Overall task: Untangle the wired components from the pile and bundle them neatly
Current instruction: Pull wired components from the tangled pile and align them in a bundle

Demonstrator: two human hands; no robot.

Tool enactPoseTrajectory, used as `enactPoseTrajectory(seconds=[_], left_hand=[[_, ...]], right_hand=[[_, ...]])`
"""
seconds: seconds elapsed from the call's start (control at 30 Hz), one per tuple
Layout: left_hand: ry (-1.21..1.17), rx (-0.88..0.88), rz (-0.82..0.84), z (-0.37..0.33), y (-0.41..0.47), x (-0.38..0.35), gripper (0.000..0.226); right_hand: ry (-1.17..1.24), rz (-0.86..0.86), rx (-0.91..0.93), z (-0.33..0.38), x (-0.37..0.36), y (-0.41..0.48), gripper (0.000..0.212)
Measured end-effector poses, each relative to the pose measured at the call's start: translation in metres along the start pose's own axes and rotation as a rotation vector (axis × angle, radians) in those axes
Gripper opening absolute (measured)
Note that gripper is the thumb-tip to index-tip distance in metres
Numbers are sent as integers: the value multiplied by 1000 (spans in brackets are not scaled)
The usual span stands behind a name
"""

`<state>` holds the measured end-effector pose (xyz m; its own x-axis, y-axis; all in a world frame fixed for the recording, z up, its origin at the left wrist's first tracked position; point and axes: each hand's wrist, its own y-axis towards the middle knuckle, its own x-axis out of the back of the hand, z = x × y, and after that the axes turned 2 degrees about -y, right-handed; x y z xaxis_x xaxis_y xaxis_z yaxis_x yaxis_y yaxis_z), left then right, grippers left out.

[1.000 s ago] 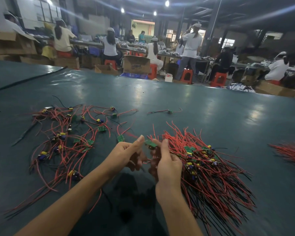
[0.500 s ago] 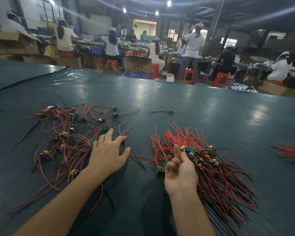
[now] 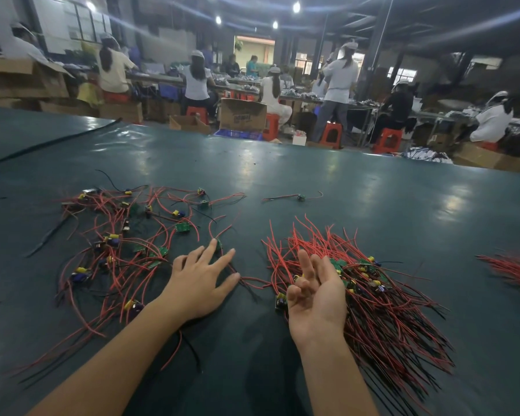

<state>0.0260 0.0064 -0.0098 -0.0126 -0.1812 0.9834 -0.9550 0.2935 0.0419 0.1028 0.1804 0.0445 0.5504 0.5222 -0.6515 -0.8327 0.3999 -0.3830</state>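
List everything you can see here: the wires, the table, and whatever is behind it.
tangled pile: one, red and black wires with green boards, table left
neat bundle: one, red and black wires, table right
stray component: one, red-wired, far centre
further wire heap: one, red, right edge
table: one, dark green
cardboard boxes: several, brown, beyond the table
stools: several, red, background
workers: several, mostly white tops, background benches
left hand: flat, fingers spread, beside the tangled pile
right hand: palm up, empty, against the neat bundle

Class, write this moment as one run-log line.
left hand: spread palm-down on table beside tangled pile | right hand: palm up, empty, against gathered bundle | single wired component: lying apart beyond
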Motion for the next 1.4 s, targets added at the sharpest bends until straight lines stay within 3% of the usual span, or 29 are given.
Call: enactPoseTrajectory(seconds=[0.1,0.27,0.37,0.5,0.73,0.8,0.97,1.1,1.23,1.4], left_hand=[[15,18,-38,-1,0,2,60],[-103,24,-257,-3,-2,8,32],[-162,36,-354,-1,-3,13,28],[-233,26,-368,2,-3,18,15],[-691,45,-512,-7,-6,20,9],[-925,102,-513,-12,-3,22,9],[-1909,309,-283,-23,1,37,12],[-2379,445,39,-20,1,45,23],[-2457,386,310,-25,-3,44,25],[-2236,262,556,-42,-10,38,35]], right_hand=[[-15,6,8,0,0,-2,25],[-13,8,4,0,-2,-3,27],[-19,2,2,0,-2,-3,25],[-27,1,0,0,-3,-4,22],[-48,4,2,0,-3,-5,21],[-46,7,-3,0,-4,-5,21],[-59,32,-19,0,-5,-6,17],[-61,46,-19,0,-6,-7,17],[-75,57,-22,-1,-6,-7,17],[-152,60,-15,-5,-7,-6,17]])
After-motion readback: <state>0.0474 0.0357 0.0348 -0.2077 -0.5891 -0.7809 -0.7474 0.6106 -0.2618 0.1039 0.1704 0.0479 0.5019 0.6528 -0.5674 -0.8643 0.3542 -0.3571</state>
